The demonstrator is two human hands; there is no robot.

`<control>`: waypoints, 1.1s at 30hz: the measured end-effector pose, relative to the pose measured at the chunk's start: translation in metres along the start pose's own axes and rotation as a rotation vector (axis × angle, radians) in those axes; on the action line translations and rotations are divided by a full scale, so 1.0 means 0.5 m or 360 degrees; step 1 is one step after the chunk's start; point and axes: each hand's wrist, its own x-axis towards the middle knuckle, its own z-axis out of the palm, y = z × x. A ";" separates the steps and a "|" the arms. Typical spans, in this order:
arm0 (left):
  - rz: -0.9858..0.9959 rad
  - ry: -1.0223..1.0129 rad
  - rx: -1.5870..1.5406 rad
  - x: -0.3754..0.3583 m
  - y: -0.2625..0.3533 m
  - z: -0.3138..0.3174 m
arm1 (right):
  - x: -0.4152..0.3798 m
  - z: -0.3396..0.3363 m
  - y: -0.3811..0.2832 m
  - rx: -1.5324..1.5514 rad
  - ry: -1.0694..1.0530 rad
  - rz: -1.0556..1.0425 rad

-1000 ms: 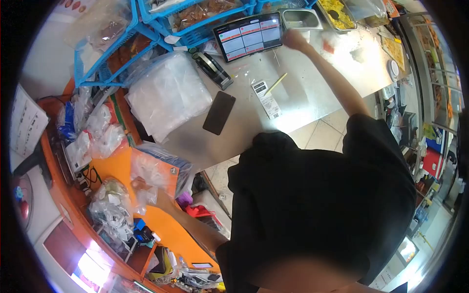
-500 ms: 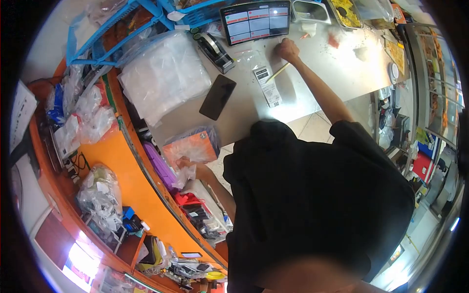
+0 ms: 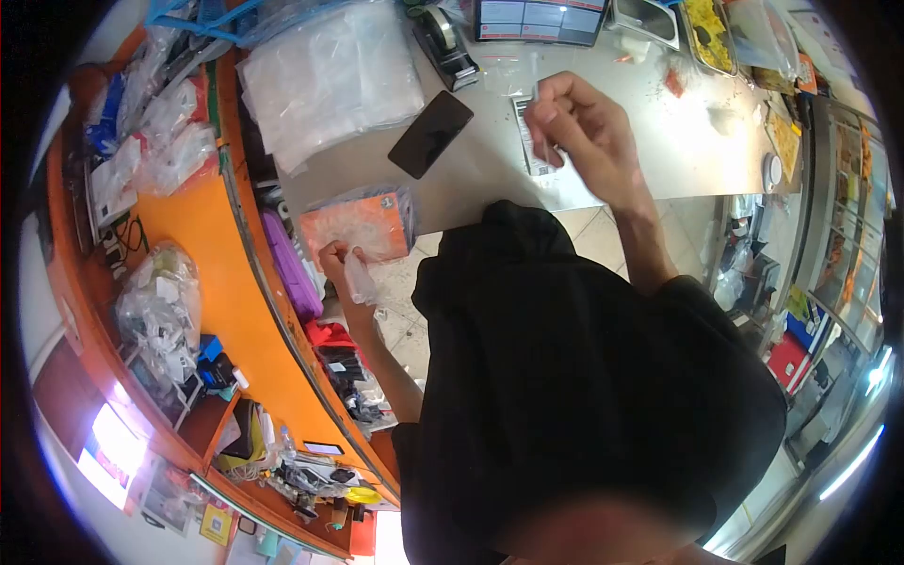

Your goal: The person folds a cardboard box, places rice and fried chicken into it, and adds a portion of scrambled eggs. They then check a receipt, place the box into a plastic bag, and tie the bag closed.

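Observation:
My left hand (image 3: 334,259) is closed on a small clear plastic bag (image 3: 358,280), which hangs from the fingers. It is at the near edge of an orange packet in clear wrap (image 3: 363,226). My right hand (image 3: 593,132) is raised over the metal counter with its fingers pinched. A thin, pale, partly see-through thing shows at the fingertips, too blurred to name. Below that hand lies a printed paper slip (image 3: 521,113), partly covered by the fingers. A dark phone (image 3: 431,135) rests on the counter between my hands.
A stack of clear plastic bags (image 3: 330,80) covers the counter's left side. Behind are a tape dispenser (image 3: 444,47), a tablet (image 3: 541,21) and a tray of yellow food (image 3: 708,36). An orange counter (image 3: 202,245) curves along the left. A white round container (image 3: 772,169) stands right.
My right hand has come off the counter near the tablet, moving toward me and over the slip. My left hand has shifted slightly left and up with the bag. The whole view has shifted.

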 end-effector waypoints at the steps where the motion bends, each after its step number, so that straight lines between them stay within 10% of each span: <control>1: -0.0216 0.0032 -0.0377 0.003 0.028 -0.006 | -0.006 0.031 -0.021 0.0041 -0.0055 -0.0031; 5: 0.0337 0.0154 0.0103 -0.002 -0.030 -0.011 | -0.025 0.089 -0.060 0.0080 -0.0229 -0.0050; 10: -0.0024 0.0334 -0.0300 -0.008 -0.022 -0.003 | -0.026 0.140 -0.044 0.0293 -0.0340 0.0009; 16: 0.0541 0.0430 0.0479 0.017 0.043 -0.035 | 0.040 0.286 0.377 -0.1124 -0.0788 -0.0606; 20: 0.0324 0.0061 0.0234 0.012 0.028 -0.051 | 0.028 0.347 0.402 -0.1647 -0.0970 -0.0857; 33: 0.0320 -0.0021 0.0092 0.022 0.034 -0.067 | 0.058 0.321 0.404 -0.1171 -0.1065 -0.0590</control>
